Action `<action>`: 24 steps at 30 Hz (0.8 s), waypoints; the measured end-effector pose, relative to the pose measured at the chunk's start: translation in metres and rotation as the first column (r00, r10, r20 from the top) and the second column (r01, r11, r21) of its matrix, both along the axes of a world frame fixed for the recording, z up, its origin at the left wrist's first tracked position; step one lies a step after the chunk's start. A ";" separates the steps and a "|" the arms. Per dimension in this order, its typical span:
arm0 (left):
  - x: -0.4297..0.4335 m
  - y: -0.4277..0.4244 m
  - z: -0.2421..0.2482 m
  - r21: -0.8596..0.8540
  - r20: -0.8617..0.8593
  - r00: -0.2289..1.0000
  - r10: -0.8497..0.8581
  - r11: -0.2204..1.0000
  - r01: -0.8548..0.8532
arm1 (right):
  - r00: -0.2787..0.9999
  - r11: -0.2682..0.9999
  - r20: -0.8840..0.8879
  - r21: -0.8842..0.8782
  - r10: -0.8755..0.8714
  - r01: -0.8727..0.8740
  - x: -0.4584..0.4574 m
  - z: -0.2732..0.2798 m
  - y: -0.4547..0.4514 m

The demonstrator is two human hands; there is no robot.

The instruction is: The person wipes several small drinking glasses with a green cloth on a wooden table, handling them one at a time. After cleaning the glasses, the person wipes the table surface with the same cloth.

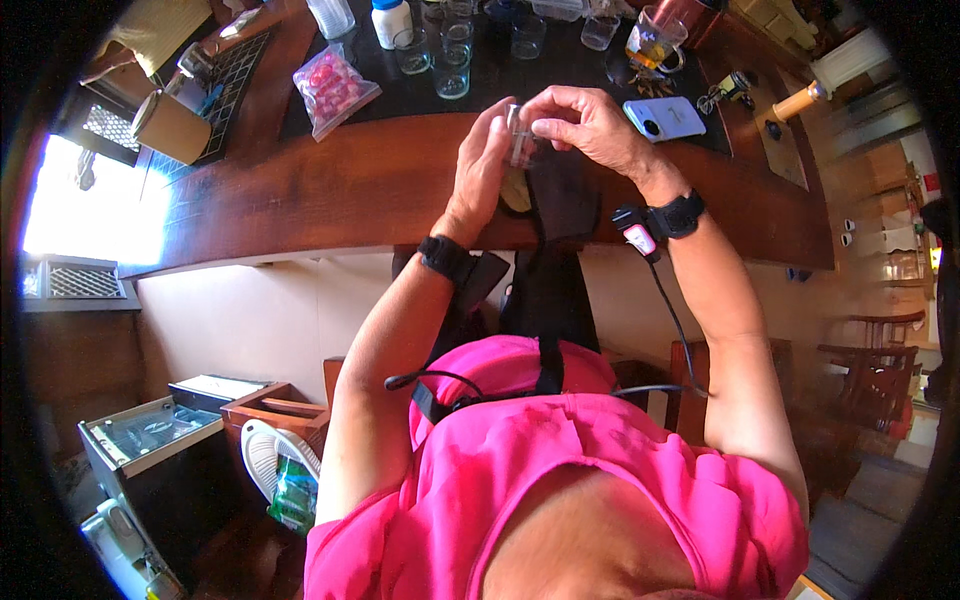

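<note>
My left hand (pixel 480 165) and my right hand (pixel 589 131) meet over the front of the wooden table. Between them is a small clear drinking glass (pixel 520 142), with the left palm and fingers along one side and the right thumb and fingertips at the other. Glare and the fingers hide part of it. Below the right hand, a dark cloth or bag (pixel 566 199) lies at the table edge. A pale greenish thing (pixel 516 191) shows under the glass, too blurred to name.
Several glasses stand at the back, one tumbler (pixel 452 79) nearest. Left are a zip bag of pink-wrapped items (pixel 330 84), a white bottle with blue cap (pixel 391 26) and a cardboard cylinder (pixel 171 127). Right are a phone (pixel 665 118) and a glass mug (pixel 656 41). A cable (pixel 670 300) hangs from my right wrist.
</note>
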State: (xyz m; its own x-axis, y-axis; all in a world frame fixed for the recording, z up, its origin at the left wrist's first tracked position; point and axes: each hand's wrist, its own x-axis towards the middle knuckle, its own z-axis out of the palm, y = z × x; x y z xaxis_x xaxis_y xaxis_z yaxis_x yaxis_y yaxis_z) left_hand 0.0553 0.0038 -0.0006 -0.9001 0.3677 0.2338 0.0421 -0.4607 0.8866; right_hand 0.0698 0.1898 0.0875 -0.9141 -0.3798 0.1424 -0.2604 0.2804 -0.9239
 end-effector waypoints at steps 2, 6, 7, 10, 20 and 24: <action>0.000 0.000 0.000 -0.009 0.024 0.999 0.045 0.999 -0.045 | 0.996 0.980 0.010 -0.177 -0.094 0.094 0.008 -0.008 -0.008; -0.001 -0.002 0.002 0.173 0.185 0.983 0.020 0.984 -0.053 | 0.877 0.877 -0.265 0.167 -0.400 0.451 0.022 -0.022 -0.015; -0.002 -0.002 0.002 0.220 0.190 0.982 0.019 0.974 -0.061 | 0.886 0.890 -0.376 0.250 -0.273 0.381 0.031 -0.027 -0.017; -0.003 -0.004 -0.001 0.166 0.120 0.992 0.036 0.985 -0.055 | 0.846 0.735 -0.514 0.517 -0.144 0.438 0.050 -0.043 -0.027; 0.002 -0.006 0.002 -0.091 -0.082 0.973 0.217 0.970 -0.224 | 0.703 0.904 -0.631 0.008 -0.327 0.427 0.048 -0.033 -0.059; 0.004 -0.011 0.004 -0.219 -0.164 0.958 0.234 0.939 -0.266 | 0.665 0.904 -0.696 0.054 -0.270 0.424 0.038 -0.041 -0.076</action>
